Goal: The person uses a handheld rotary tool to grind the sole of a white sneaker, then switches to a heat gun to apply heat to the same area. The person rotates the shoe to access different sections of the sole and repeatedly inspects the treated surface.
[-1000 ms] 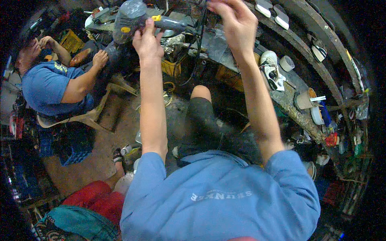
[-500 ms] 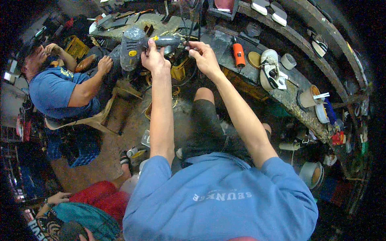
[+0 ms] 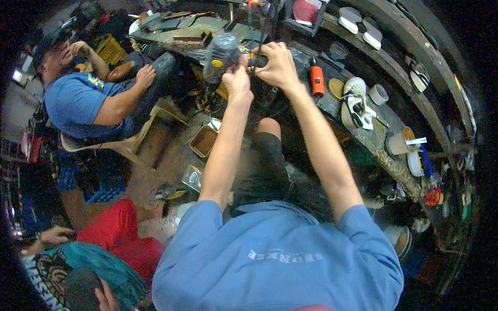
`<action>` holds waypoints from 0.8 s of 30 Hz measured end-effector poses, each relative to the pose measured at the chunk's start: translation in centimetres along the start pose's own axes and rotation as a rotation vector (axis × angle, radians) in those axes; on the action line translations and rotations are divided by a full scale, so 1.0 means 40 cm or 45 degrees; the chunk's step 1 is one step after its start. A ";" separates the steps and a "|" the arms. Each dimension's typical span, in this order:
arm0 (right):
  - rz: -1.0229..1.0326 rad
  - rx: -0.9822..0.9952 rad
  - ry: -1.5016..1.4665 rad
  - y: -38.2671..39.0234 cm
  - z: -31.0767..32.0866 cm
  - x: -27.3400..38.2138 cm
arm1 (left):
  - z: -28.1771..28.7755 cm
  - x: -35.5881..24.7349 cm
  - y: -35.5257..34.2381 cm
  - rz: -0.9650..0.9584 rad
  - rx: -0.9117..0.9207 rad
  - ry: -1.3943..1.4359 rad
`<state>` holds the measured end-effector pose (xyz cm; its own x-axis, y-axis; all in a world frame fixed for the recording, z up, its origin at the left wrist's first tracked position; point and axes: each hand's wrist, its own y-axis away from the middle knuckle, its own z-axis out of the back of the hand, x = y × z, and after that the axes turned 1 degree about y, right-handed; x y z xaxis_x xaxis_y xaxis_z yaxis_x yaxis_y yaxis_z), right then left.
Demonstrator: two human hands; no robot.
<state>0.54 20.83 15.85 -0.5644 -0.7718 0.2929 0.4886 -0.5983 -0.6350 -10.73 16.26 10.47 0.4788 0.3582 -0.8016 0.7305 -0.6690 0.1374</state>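
My left hand [image 3: 237,80] is closed around the grey power tool [image 3: 220,57] with yellow details, held up near the bench. My right hand [image 3: 276,65] is beside it, fingers curled round the dark handle end where hanging black cables [image 3: 251,25] run; what exactly the fingertips pinch is partly hidden. Just right of that hand, an orange cylindrical tool [image 3: 317,80] lies on the cluttered bench [image 3: 381,142], with a round yellowish lid [image 3: 335,88] and a white sneaker [image 3: 353,103] nearby.
A seated co-worker in blue [image 3: 78,109] is at left; another person in red shorts [image 3: 109,228] is at lower left. Shelves [image 3: 436,124] hold shoe soles [image 3: 371,33]. A cup [image 3: 399,142] stands on the bench; a tray [image 3: 202,140] sits below my arms.
My left hand and the grey tool have moved rightward. My right hand has come down from the upper right onto the tool's handle end and is now tight beside my left.
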 end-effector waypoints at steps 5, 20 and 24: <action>-0.096 0.754 -0.315 -0.090 -0.012 -0.074 | 0.027 0.011 0.011 0.088 0.226 -0.317; -0.387 0.386 -0.193 0.068 0.169 -0.128 | 0.139 -0.157 0.100 -0.574 0.361 -0.994; -0.660 0.217 -0.265 0.170 0.314 -0.089 | 0.163 -0.183 0.041 -1.007 0.202 -1.278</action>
<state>14.22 16.80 19.48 -0.6242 -0.3846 0.6801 0.2932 -0.9221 -0.2524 -16.22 8.27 12.78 -0.6801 0.0930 -0.7272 0.5475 -0.5953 -0.5882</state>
